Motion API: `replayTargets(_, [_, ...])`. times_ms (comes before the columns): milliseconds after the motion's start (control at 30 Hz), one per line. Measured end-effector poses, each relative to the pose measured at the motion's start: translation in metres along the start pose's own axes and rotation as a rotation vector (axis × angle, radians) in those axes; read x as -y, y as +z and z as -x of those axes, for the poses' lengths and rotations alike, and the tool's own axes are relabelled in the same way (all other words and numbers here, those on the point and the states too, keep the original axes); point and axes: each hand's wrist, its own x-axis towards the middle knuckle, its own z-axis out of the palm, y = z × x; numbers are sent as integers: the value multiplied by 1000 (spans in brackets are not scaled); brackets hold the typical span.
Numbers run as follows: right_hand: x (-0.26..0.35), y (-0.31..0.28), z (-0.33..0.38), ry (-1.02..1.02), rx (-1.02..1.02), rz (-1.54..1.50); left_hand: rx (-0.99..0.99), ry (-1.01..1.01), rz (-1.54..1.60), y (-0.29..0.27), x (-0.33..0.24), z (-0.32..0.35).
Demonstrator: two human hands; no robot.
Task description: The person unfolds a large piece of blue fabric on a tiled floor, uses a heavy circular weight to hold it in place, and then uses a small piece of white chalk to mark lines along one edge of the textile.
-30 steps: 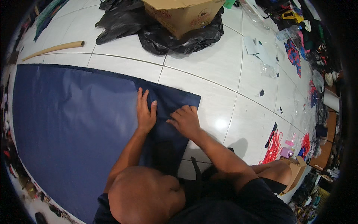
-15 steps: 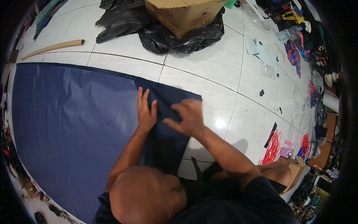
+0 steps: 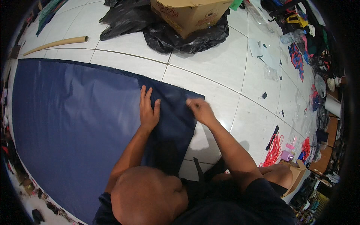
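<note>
White tile floor (image 3: 210, 69) is seen under it all. A big blue cloth (image 3: 75, 112) is spread over the L & center of the frame, w/ a darker, wrinkly part at its R end. A black plastic bag (image 3: 161, 42) is seen at top center, w/ a cardboard box (image 3: 191, 17) set on it.

L hand (image 3: 149, 110) is laid flat on the cloth, approx. mid-frame, thumb held apart from fingers. R hand (image 3: 201, 111) is held curled by the cloth's R edge; fingertips are blurred, so whether cloth is pinched can't be told. Cloth could be slid or bunched if it's tugged by R hand w/ too little push from L hand. Wrinkles could be made worse if they're pressed flat, e.g. into creases.
</note>
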Motion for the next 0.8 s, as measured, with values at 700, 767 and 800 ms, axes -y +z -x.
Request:
replayTargets(700, [18,3,15,-667,-811,234,-5,-4,4,0,1,2])
replayTargets(767, [39,9,32,-702,-346,369,-12,-27,13,-1,5,3])
replayTargets(800, [38,23,37,-682,-230,440,-16,-43,46,1,5,3])
